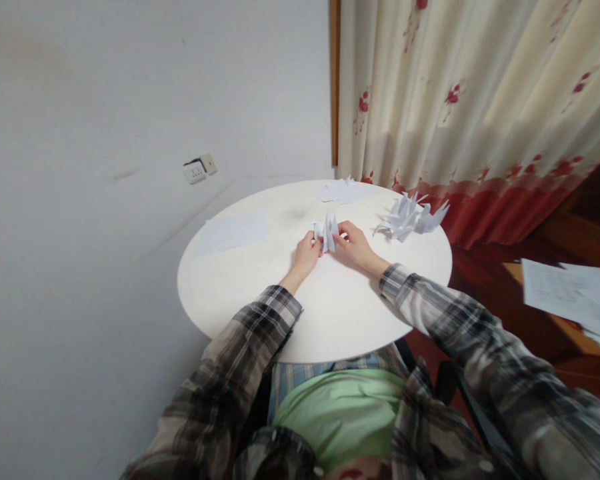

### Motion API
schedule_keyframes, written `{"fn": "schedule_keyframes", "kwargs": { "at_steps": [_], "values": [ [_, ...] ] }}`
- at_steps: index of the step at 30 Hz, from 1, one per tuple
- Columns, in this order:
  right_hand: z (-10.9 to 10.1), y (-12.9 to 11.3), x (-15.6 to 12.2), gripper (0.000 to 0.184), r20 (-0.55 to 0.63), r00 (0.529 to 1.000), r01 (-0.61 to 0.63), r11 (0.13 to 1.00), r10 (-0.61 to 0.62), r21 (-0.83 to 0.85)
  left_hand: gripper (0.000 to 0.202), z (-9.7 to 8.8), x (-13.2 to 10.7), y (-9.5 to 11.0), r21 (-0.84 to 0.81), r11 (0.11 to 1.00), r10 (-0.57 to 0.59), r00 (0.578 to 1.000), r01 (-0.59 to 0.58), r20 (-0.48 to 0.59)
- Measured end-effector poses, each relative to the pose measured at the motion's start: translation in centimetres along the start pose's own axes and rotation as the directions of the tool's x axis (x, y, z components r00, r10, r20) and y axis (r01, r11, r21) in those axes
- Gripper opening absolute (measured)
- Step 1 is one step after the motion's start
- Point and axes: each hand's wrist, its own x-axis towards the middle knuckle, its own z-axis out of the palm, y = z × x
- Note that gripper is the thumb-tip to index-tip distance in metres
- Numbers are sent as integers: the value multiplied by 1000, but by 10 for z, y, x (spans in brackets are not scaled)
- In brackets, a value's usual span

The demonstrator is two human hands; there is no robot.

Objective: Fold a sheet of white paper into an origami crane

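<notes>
Between my two hands, just above the middle of the white round table [340,307], is a folded white paper crane [330,232] with its wing standing up. My left hand [307,255] pinches the crane at its left side, near a small pointed bend of paper. Thumb and fingers of my right hand [356,245] are closed on its right side. Fingers cover the lower part of the crane. To the right of my right hand sits a pile of folded paper cranes [401,217] with pointed tips, several of them heaped together.
A flat white paper sheet [234,231] lies at the table's left. More paper [344,191] lies at the far edge. Behind stand a wall with a socket [195,172] and a flowered curtain [450,120]. Printed sheets [570,290] rest on a wooden surface at right.
</notes>
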Motion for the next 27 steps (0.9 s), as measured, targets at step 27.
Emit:
{"fn": "schedule_keyframes", "kwargs": {
  "at_steps": [27],
  "values": [
    [1, -5, 1, 19, -47, 999, -8, 998, 5, -61, 9, -2, 0, 4, -37, 999, -39, 993, 36, -112]
  ]
}}
